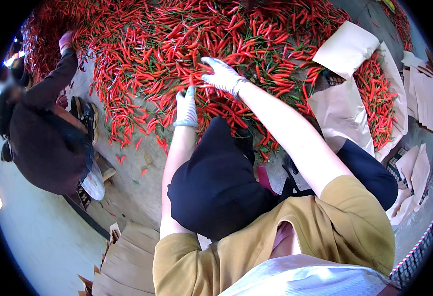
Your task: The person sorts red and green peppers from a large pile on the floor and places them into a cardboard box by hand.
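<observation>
Loose red chili peppers (157, 55) with green stems lie in a wide heap on the floor before me. My left hand (187, 107), in a pale striped glove with a bracelet at the wrist, is at the near side of the heap, fingertips at some chilies; whether it grips any is unclear. Just right of it and farther out, my right hand (222, 77), gloved alike, reaches over the heap with thumb and fingers apart. To the right, a paper-lined crate (335, 78) holds more red chilies.
At the left a co-worker in dark clothes (46, 148) sits, a pink-gloved hand on the heap. Stacked brown paper sheets (127, 259) lie at lower left. Cardboard pieces (423, 92) and another crate with paper (397, 162) stand at right. My knees flank the near space.
</observation>
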`<state>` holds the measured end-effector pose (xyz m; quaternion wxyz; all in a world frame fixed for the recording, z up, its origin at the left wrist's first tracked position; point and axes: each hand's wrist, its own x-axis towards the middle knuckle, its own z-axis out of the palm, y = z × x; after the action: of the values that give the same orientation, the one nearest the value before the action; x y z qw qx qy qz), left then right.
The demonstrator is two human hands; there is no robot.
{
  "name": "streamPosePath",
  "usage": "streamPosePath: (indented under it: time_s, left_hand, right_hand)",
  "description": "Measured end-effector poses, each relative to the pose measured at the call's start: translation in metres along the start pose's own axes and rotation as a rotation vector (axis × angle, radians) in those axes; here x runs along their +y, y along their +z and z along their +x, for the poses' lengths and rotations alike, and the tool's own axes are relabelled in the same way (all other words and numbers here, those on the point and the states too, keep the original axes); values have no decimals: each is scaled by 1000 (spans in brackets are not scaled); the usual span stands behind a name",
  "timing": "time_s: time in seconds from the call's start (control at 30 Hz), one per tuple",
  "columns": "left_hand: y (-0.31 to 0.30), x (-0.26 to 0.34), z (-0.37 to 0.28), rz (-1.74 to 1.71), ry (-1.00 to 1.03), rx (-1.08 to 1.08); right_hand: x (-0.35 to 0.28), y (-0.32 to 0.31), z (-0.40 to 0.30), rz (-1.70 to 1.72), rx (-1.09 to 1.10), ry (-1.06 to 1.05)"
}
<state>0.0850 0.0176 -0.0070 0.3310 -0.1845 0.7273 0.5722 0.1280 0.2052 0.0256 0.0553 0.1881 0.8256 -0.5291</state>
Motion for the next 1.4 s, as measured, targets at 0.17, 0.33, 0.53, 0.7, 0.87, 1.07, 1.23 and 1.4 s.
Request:
streamPosePath:
  time_s: [0.17, 0.33, 0.53, 0.7, 0.87, 1.07, 1.23, 1.4]
  left_hand:
    - [-45, 26, -20, 287, 349, 100]
    - [-84, -53, -50, 550, -244, 795]
    - [-68, -103, -59, 81, -586, 508]
    - [-37, -77, -31, -233, -516, 237]
    - [-7, -42, -7, -282, -380, 101]
    - [4, -23, -6, -30, -260, 120]
    - [-7, -18, -24, -12, -417, 197]
    - [-9, -24, -5, -41, -377, 10]
  right_hand:
    - [8, -59, 29, -120, 130, -244]
    - [38, -103, 93, -478, 200, -101]
    - [27, -104, 181, -739, 43, -36]
    - [43, -69, 179, -934, 43, -76]
    - [56, -51, 122, -687, -275, -107]
    - [57, -48, 68, -562, -404, -95]
    - [45, -82, 76, -728, 184, 204]
    - [61, -88, 81, -789, 38, 437]
